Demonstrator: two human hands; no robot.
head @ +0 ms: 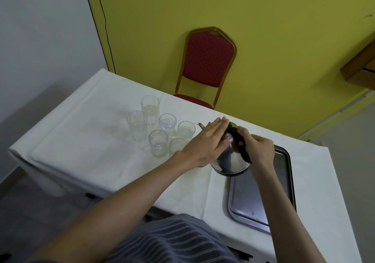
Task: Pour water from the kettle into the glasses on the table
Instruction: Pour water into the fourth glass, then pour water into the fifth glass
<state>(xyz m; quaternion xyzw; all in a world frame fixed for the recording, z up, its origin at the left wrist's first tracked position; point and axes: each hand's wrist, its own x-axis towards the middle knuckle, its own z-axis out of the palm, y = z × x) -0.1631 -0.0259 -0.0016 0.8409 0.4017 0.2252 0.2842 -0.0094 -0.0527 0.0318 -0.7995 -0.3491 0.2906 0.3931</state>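
Kettle: steel kettle [230, 159] tipped toward the glasses, base lifted off the bench [81, 147], spout [199, 125] reaching over the right-hand small glass [186, 130].
Right hand: right hand [258, 146] wraps the black handle [241, 147], fingers [241, 133] curled tight around it; this hand carries the weight.
Left hand: left hand [205, 141] lies flat on the kettle's top and side, fingers pressed together and extended, steadying it and probably holding the lid down.
Glasses: six in a cluster left of the kettle, two tall glasses [150, 108] at the far left, four short ones nearer; several look to hold water already, levels hard to read.
Stream: cannot tell whether water is running right now; the spout tip is partly hidden.
Tray: metal tray [261, 191] sits near right, partly under the kettle, a few droplets on it.
Doing it well: tilt slowly from the wrist, keep the spout low and centred over one rim, keep the flat palm firm on top.
Watch for: neighbouring glasses standing close together, so a wide stream would splash the cloth.
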